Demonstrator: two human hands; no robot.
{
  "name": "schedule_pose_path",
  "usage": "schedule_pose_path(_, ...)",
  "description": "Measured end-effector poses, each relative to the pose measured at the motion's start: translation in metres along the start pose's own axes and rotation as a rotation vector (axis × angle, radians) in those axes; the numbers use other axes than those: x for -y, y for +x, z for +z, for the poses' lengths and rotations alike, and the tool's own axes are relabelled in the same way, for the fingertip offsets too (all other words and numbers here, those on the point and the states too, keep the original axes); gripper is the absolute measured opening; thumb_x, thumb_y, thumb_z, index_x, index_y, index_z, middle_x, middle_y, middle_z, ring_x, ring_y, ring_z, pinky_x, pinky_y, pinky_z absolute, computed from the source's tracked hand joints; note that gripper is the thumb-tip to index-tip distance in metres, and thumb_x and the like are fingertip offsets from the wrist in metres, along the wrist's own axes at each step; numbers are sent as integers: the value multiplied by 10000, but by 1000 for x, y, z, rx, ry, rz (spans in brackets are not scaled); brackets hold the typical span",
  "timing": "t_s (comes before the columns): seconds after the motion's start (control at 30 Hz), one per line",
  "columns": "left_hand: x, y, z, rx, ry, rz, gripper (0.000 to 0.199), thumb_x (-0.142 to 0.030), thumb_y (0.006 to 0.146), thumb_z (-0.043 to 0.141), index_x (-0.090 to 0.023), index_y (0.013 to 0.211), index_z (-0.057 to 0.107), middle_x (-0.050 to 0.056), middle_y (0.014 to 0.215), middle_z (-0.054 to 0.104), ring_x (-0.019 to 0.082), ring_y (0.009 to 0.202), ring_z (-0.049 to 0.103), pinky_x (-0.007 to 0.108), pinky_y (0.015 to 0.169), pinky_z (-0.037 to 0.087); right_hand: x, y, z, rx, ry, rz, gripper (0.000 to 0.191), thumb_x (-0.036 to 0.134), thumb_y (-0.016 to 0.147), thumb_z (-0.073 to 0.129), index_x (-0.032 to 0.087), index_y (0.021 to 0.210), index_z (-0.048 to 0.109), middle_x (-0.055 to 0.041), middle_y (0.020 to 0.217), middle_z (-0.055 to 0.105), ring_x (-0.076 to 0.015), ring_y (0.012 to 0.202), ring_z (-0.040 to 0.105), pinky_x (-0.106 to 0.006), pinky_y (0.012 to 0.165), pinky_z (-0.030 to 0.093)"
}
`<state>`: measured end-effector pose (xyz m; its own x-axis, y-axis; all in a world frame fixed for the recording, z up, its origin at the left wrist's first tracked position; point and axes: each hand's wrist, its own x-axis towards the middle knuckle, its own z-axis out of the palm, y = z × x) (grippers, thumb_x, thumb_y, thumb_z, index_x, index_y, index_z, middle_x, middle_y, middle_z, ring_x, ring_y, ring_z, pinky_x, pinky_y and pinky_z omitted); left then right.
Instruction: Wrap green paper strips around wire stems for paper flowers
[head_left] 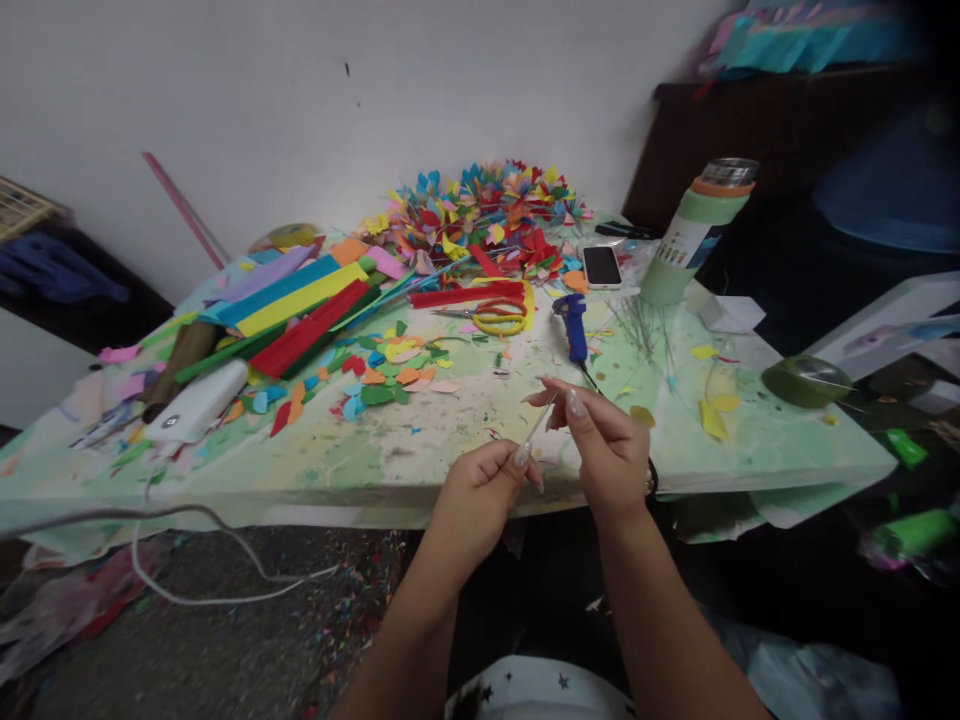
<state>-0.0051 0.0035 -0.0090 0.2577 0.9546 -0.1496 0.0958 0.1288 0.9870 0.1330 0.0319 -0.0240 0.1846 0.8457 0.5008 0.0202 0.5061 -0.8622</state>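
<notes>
Wire (539, 421) pinched at both ends: left hand (480, 490) nearer body, right hand (613, 445) forward-right, by table's (780, 455) near edge.

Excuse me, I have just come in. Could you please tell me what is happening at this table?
A person pinches a thin piece, perhaps wire, between the left hand and the right hand, held at the near edge of the table. A blue glue gun lies just beyond the right hand. Scissors lie farther back, to its left. Small colourful cut pieces are scattered on the cloth, and many colourful flowers are heaped near the wall.
</notes>
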Motion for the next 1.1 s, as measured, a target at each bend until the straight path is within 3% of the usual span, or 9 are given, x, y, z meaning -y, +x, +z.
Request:
schedule_pose_path(0.17,1,-1,0,11,46,1,352,-448,861,453,-167,681,567,-82,451,280,80,430,225,240,460,160,0,2,1,-7,228,152,230,290,897,518,253,992,725,-17,817,720,-107,620,493,-280,633,425)
schedule_pose_path(0.37,0,1,2,25,64,-1,350,-448,859,443,-172,682,565,-82,447,277,85,432,225,246,474,180,0,2,1,-9,321,268,224,348,863,560,234,891,751,-21,771,726,-105,616,494,-266,633,404)
schedule_pose_path(0.5,-1,0,3,42,56,15,352,-444,853,455,-165,669,567,-71,478,332,76,432,239,240,460,180,1,4,1,-41,454,409,128,358,711,723,238,739,759,-4,682,715,-95,579,510,-240,591,414)
schedule_pose_path(0.7,-2,-3,3,129,-39,-31,368,-477,836,492,-159,670,575,-84,424,280,64,388,213,223,408,149,3,9,-6,21,646,594,216,343,505,851,192,597,726,12,573,647,-68,526,527,-197,522,423)
schedule_pose_path(0.87,-1,-1,2,160,-86,-33,351,-467,840,500,-154,704,582,-85,422,287,63,389,221,213,396,142,1,9,-8,-25,704,578,209,299,517,848,173,578,693,19,582,620,-54,521,515,-182,505,424)
schedule_pose_path(1.1,0,-1,-5,171,90,-22,333,-445,872,455,-164,760,593,-80,472,297,77,434,247,215,440,192,0,13,-13,-200,770,514,193,232,563,828,158,605,654,35,618,608,-30,563,521,-131,513,423)
